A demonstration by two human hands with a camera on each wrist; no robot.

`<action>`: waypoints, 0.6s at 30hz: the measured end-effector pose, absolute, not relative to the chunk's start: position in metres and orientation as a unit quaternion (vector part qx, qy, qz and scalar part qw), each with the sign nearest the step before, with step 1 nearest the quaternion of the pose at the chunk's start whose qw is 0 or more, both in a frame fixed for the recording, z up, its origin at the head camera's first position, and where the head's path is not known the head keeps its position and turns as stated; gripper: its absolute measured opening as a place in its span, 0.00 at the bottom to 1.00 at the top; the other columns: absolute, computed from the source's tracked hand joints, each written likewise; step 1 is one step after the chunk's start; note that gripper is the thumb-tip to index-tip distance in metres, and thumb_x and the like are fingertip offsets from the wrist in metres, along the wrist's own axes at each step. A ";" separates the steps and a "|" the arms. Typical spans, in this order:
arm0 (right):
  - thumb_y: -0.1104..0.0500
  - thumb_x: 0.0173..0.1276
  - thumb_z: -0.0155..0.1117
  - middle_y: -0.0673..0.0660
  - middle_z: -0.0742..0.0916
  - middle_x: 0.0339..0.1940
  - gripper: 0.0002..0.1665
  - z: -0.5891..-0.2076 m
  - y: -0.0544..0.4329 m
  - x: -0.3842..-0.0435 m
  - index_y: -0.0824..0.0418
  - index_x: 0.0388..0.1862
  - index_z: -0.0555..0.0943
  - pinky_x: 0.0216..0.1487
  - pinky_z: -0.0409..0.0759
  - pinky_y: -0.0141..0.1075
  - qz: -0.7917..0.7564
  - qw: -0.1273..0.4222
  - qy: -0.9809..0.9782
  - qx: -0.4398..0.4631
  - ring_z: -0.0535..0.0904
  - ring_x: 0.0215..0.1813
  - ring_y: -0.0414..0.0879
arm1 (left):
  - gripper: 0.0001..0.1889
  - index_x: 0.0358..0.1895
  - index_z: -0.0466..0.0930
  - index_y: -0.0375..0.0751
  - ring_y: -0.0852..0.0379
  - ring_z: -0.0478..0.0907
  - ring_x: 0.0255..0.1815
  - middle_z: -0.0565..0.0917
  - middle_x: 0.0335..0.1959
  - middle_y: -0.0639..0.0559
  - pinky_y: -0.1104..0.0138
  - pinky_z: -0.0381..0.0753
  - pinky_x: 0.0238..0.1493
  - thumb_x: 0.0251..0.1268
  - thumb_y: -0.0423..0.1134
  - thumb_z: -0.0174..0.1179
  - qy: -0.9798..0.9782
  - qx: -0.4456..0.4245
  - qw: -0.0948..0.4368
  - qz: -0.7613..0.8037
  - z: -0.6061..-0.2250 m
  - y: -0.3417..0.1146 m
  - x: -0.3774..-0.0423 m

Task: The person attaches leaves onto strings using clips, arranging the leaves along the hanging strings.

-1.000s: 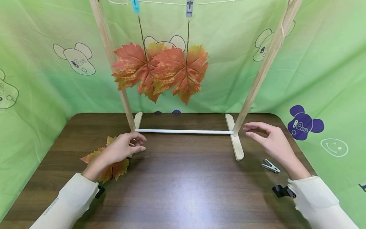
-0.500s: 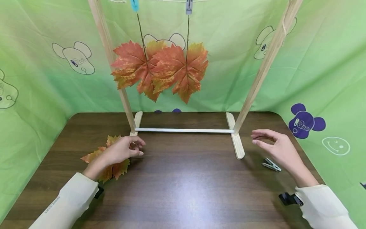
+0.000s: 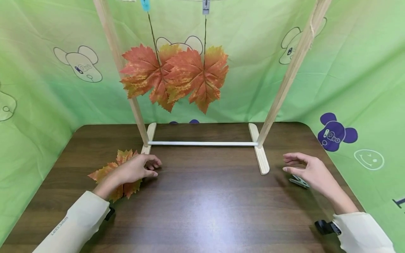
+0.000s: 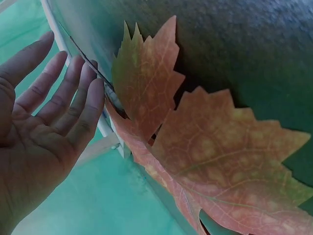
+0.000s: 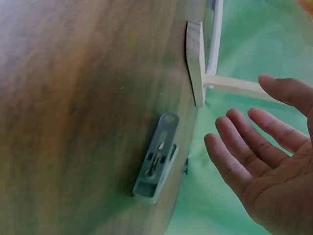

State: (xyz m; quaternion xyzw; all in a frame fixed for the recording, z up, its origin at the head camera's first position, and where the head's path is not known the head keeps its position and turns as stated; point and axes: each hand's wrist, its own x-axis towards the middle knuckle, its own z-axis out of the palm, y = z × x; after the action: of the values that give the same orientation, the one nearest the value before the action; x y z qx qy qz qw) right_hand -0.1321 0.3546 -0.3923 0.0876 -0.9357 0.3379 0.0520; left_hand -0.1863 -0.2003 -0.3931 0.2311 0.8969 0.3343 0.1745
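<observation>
An orange-and-yellow artificial maple leaf (image 3: 102,174) lies on the left of the table, partly hidden under my left hand (image 3: 134,169). In the left wrist view, that hand's fingers are relaxed beside the leaf's thin dark stem (image 4: 88,61) and grip nothing. Over on the right, a grey clothespin (image 3: 298,182) rests on the table. My right hand (image 3: 313,172) hovers above it, fingers loosely bent and apart from it. The right wrist view shows the clothespin (image 5: 156,159) lying beside the bare fingers.
A wooden frame (image 3: 291,73) with a white bottom rod (image 3: 202,143) stands at the back of the table. Two maple leaves (image 3: 202,77) hang from its string by a blue clothespin (image 3: 145,5) and a grey one (image 3: 206,7). Green printed cloth surrounds the table.
My right hand has come down and away from the frame's right post to a spot over the clothespin. The left hand has sunk slightly by the leaf's stem.
</observation>
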 end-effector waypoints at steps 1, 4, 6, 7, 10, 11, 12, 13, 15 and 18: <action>0.63 0.66 0.75 0.68 0.90 0.53 0.25 -0.393 0.355 -0.132 0.69 0.60 0.83 0.44 0.75 0.14 0.337 0.048 -0.936 0.086 0.82 0.44 0.21 | 0.14 0.54 0.84 0.34 0.50 0.85 0.49 0.89 0.49 0.44 0.60 0.85 0.53 0.68 0.30 0.70 0.897 0.232 0.176 0.334 -0.393 -0.200 -0.186; 0.62 0.66 0.76 0.71 0.89 0.53 0.26 -0.396 0.359 -0.131 0.70 0.60 0.82 0.43 0.75 0.14 0.331 0.043 -0.939 0.084 0.82 0.43 0.21 | 0.14 0.54 0.84 0.34 0.51 0.85 0.48 0.88 0.48 0.43 0.62 0.85 0.52 0.67 0.29 0.70 0.896 0.236 0.181 0.330 -0.393 -0.200 -0.187; 0.62 0.66 0.76 0.72 0.89 0.53 0.26 -0.398 0.361 -0.130 0.70 0.61 0.82 0.43 0.75 0.14 0.330 0.040 -0.940 0.082 0.82 0.42 0.22 | 0.14 0.53 0.85 0.34 0.52 0.85 0.47 0.87 0.48 0.43 0.63 0.85 0.50 0.67 0.28 0.70 0.896 0.237 0.184 0.327 -0.394 -0.200 -0.187; 0.62 0.66 0.76 0.72 0.89 0.53 0.27 -0.399 0.363 -0.129 0.71 0.61 0.82 0.42 0.75 0.14 0.330 0.037 -0.940 0.080 0.82 0.42 0.22 | 0.13 0.53 0.85 0.34 0.53 0.84 0.46 0.87 0.48 0.44 0.64 0.85 0.49 0.66 0.28 0.70 0.896 0.238 0.187 0.325 -0.394 -0.200 -0.188; 0.62 0.66 0.76 0.73 0.88 0.54 0.28 -0.402 0.367 -0.128 0.72 0.62 0.81 0.41 0.76 0.15 0.333 0.028 -0.939 0.075 0.81 0.41 0.21 | 0.13 0.53 0.85 0.34 0.56 0.83 0.44 0.86 0.47 0.45 0.66 0.84 0.46 0.67 0.27 0.69 0.895 0.240 0.195 0.323 -0.394 -0.199 -0.189; 0.62 0.66 0.76 0.74 0.88 0.54 0.28 -0.403 0.369 -0.127 0.72 0.62 0.80 0.41 0.76 0.16 0.332 0.026 -0.940 0.072 0.81 0.41 0.21 | 0.13 0.53 0.85 0.34 0.57 0.83 0.43 0.86 0.46 0.45 0.67 0.84 0.45 0.67 0.27 0.69 0.893 0.238 0.200 0.325 -0.395 -0.199 -0.189; 0.62 0.65 0.77 0.74 0.88 0.54 0.28 -0.404 0.370 -0.127 0.72 0.62 0.80 0.40 0.76 0.16 0.330 0.026 -0.941 0.068 0.81 0.41 0.20 | 0.12 0.53 0.85 0.34 0.57 0.83 0.43 0.86 0.46 0.45 0.67 0.84 0.44 0.67 0.27 0.68 0.892 0.237 0.204 0.327 -0.395 -0.199 -0.190; 0.62 0.65 0.77 0.74 0.88 0.53 0.29 -0.405 0.371 -0.126 0.72 0.62 0.80 0.40 0.76 0.15 0.327 0.026 -0.942 0.065 0.80 0.40 0.20 | 0.12 0.53 0.85 0.34 0.57 0.82 0.42 0.86 0.45 0.45 0.68 0.84 0.43 0.68 0.27 0.68 0.890 0.237 0.208 0.329 -0.395 -0.199 -0.190; 0.62 0.65 0.77 0.74 0.88 0.53 0.29 -0.406 0.373 -0.126 0.73 0.61 0.80 0.40 0.74 0.15 0.322 0.024 -0.944 0.061 0.80 0.40 0.20 | 0.12 0.53 0.85 0.34 0.58 0.82 0.41 0.85 0.44 0.46 0.68 0.83 0.42 0.68 0.26 0.67 0.888 0.229 0.219 0.334 -0.395 -0.199 -0.191; 0.62 0.64 0.77 0.74 0.88 0.52 0.29 -0.409 0.376 -0.126 0.74 0.61 0.80 0.40 0.74 0.15 0.317 0.022 -0.947 0.058 0.79 0.39 0.19 | 0.12 0.53 0.84 0.33 0.59 0.81 0.40 0.85 0.44 0.46 0.69 0.83 0.41 0.69 0.24 0.65 0.886 0.227 0.226 0.336 -0.396 -0.200 -0.193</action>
State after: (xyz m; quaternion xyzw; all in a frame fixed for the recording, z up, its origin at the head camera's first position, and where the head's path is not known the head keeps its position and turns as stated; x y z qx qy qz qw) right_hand -0.1255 0.3756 -0.4086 0.0577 -0.9465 0.3167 0.0222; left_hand -0.1927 -0.2000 -0.3961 0.2273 0.8857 0.3357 0.2264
